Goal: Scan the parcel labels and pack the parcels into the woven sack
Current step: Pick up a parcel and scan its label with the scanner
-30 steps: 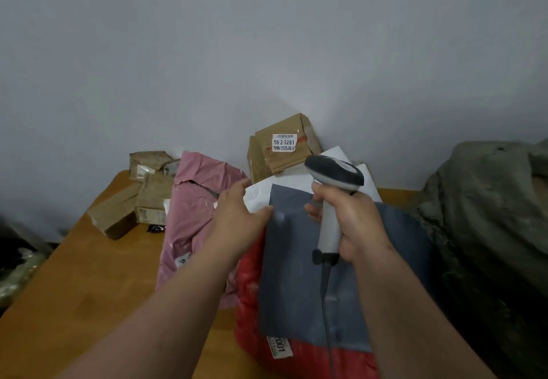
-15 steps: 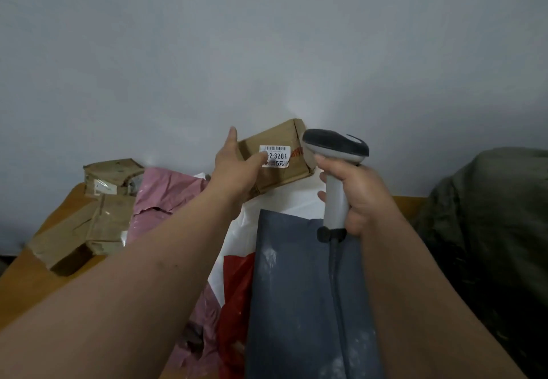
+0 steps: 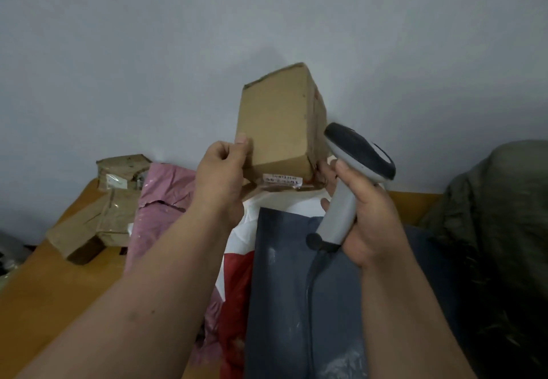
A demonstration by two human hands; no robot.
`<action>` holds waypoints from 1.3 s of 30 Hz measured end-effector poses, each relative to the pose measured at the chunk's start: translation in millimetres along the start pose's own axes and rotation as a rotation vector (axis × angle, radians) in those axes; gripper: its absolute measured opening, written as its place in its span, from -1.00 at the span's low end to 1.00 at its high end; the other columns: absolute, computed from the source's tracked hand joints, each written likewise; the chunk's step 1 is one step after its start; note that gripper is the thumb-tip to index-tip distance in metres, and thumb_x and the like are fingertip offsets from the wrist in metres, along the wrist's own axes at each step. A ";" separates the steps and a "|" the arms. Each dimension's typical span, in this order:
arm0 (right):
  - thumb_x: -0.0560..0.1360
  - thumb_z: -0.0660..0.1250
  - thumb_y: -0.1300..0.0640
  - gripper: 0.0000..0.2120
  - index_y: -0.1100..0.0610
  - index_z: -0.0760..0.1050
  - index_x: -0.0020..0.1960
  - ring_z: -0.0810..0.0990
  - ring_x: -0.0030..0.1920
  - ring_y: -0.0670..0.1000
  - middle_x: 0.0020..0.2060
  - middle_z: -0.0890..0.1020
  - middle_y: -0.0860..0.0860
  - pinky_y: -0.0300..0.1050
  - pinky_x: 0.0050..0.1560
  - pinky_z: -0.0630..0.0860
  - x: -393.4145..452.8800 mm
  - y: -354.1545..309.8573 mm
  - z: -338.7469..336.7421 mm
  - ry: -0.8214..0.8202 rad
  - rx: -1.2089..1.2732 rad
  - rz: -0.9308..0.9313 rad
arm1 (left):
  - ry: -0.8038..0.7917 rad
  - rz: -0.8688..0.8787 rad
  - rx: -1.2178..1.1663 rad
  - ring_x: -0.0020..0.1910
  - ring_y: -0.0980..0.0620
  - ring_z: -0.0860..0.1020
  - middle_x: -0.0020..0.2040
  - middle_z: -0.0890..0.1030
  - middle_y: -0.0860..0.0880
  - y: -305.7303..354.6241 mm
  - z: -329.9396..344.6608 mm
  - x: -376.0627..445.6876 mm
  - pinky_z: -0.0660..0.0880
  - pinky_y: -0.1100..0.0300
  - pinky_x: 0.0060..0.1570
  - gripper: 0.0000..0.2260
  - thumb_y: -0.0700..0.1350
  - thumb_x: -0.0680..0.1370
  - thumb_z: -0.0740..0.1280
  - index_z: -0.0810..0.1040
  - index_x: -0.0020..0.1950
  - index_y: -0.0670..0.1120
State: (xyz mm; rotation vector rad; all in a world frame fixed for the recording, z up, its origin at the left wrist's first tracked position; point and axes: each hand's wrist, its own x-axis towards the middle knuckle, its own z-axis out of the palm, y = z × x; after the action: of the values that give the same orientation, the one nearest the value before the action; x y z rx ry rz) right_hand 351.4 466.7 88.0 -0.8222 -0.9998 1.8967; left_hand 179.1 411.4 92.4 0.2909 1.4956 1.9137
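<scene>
Two bare hands are seen above a wooden table (image 3: 53,286) set against a pale wall. A brown cardboard box (image 3: 278,123) is held up in the air by the left hand (image 3: 221,180), the thumb pressed on the near lower left corner and the fingers curled under and behind it; the box is tilted, with a white label (image 3: 282,179) seen edge-on along its lower face, the print blurred and not fully legible. A grey and black handheld scanner (image 3: 353,177) is gripped by the right hand (image 3: 367,218), fingers wrapped round the pale handle, with the dark head raised just beside the box's lower right corner; a fingertip of that hand appears to touch the corner. A dark cable (image 3: 311,286) is seen hanging from the handle's base. Below the hands a grey mailer bag (image 3: 296,304) is laid over a red parcel (image 3: 234,295) and a white one (image 3: 261,215). To the left a pink mailer bag (image 3: 166,198) is laid on the table, and beyond it several tape-wrapped brown cartons (image 3: 100,215) are grouped near the wall. At the right edge a dark olive sack (image 3: 501,230) is slumped beside the table.
</scene>
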 end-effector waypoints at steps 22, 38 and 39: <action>0.15 0.70 -0.08 -0.39 0.05 0.69 0.16 0.66 0.20 0.10 0.14 0.70 0.13 -0.12 0.10 0.61 -226.1 10.7 23.9 -0.299 -0.151 -0.180 | -0.354 -0.342 -0.331 0.17 -0.35 0.59 0.27 0.60 -0.24 -7.8 -150.4 -209.9 0.49 -0.40 0.10 -0.49 0.01 0.40 0.52 0.52 0.33 0.07; 0.17 0.62 0.04 -0.51 0.14 0.71 0.07 0.69 0.12 0.20 0.06 0.72 0.18 0.24 0.24 0.54 -336.2 38.1 46.0 -0.115 -0.135 -0.104 | -0.279 -0.242 -0.200 0.13 -0.20 0.65 0.15 0.69 -0.11 -8.4 -225.6 -303.8 0.61 -0.12 -0.09 -0.50 -0.04 0.48 0.38 0.43 0.40 0.27; 0.16 0.63 0.04 -0.52 0.12 0.71 0.06 0.70 0.11 0.20 0.05 0.73 0.17 0.23 0.22 0.56 -339.1 37.7 44.7 -0.116 -0.145 -0.100 | -0.294 -0.189 -0.140 0.12 -0.16 0.66 0.14 0.69 -0.08 -6.6 -222.9 -307.7 0.60 -0.09 -0.10 -0.54 0.01 0.51 0.36 0.42 0.39 0.31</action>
State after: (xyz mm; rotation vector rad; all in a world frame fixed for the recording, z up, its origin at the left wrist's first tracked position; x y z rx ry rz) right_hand 454.0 141.3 132.8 -0.7366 -1.2389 1.8194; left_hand 286.1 46.8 86.2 0.3383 1.1492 1.7309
